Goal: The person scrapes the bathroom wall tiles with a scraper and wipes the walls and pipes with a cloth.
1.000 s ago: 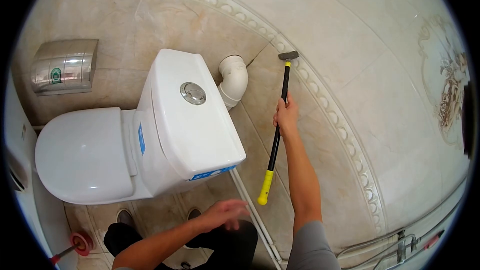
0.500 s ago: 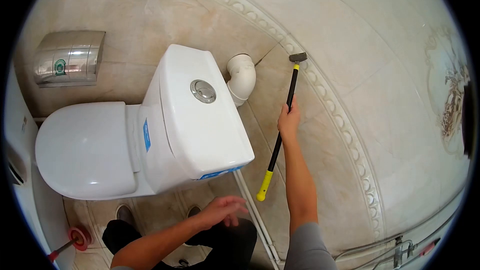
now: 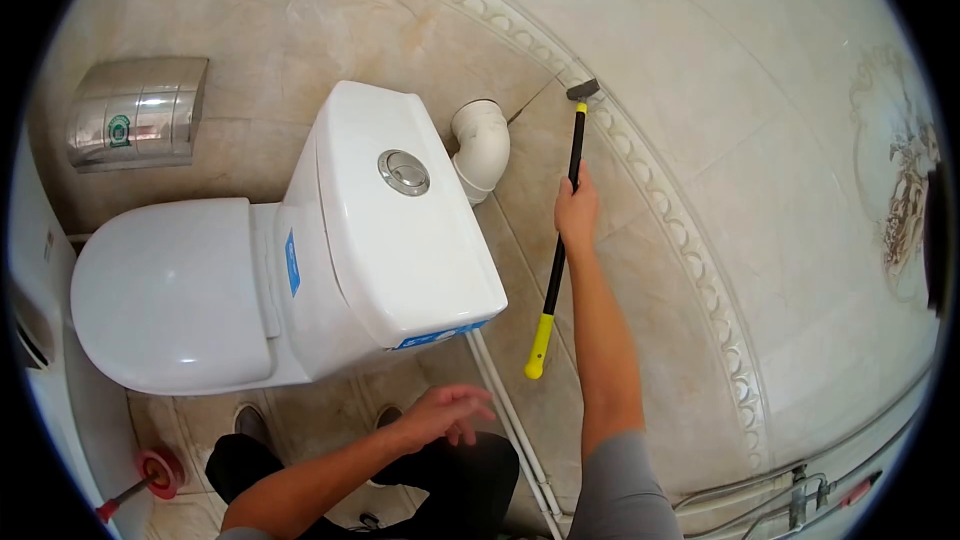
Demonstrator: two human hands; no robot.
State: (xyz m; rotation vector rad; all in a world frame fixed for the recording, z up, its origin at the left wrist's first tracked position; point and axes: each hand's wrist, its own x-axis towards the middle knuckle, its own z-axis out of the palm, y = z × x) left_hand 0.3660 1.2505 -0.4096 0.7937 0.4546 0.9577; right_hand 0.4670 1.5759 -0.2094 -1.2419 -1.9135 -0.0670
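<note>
My right hand [image 3: 577, 210] is closed round the black shaft of a long-handled scraper [image 3: 558, 275]. The tool has a yellow end grip pointing toward me and a small dark grey head. That head meets the raised decorative border [image 3: 652, 180] on the tiled wall. Over my knee hovers my left hand [image 3: 448, 414], holding nothing, its fingers loosely apart. It is below the near corner of the white toilet tank [image 3: 420, 240], not touching it. A white elbow pipe [image 3: 481, 148] stands behind the tank, left of the scraper.
The toilet's closed lid [image 3: 165, 295] is at left, below a metal paper holder [image 3: 138, 115] on the wall. A red plunger [image 3: 162, 473] stands on the floor at lower left. White pipes [image 3: 513, 430] run beside my leg; metal piping [image 3: 797, 500] lines the lower right.
My right hand and the scraper have moved up, with the scraper's head sliding up and left along the border. My left hand stays nearly in place.
</note>
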